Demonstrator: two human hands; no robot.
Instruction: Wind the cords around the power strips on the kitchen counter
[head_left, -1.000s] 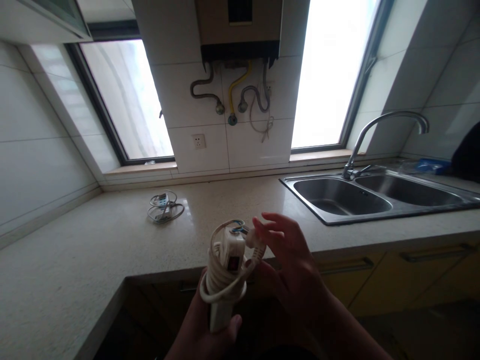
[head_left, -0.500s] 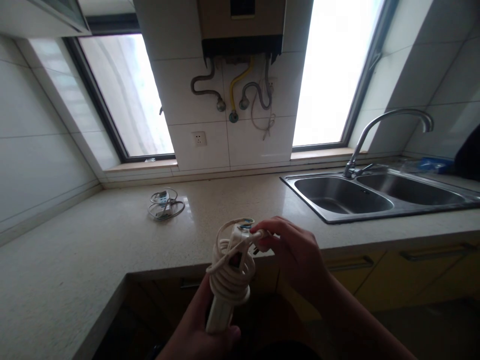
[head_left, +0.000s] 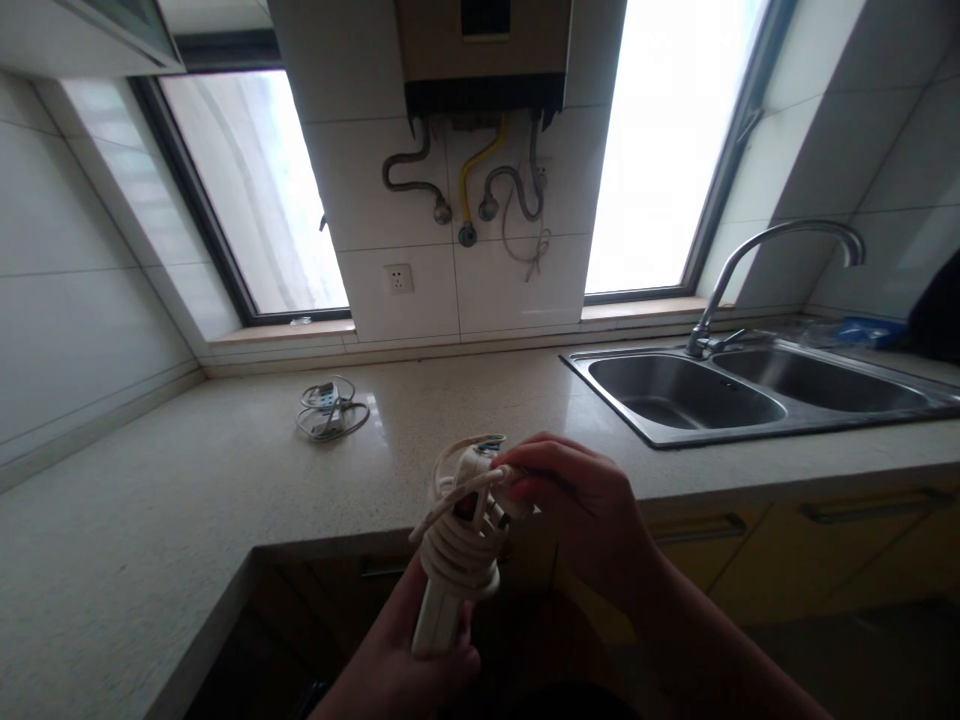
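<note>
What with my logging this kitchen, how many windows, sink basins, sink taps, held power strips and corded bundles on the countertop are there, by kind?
Windows: 2
Sink basins: 2
Sink tap: 1
Held cord-wrapped power strip: 1
Corded bundle on the countertop: 1
Total: 7

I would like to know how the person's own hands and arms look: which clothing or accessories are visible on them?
The left hand and the right hand have no gloves. The right forearm is bare as far as it shows, with no sleeve, watch or bracelet. The light is dim, so small rings or markings cannot be ruled out.
</note>
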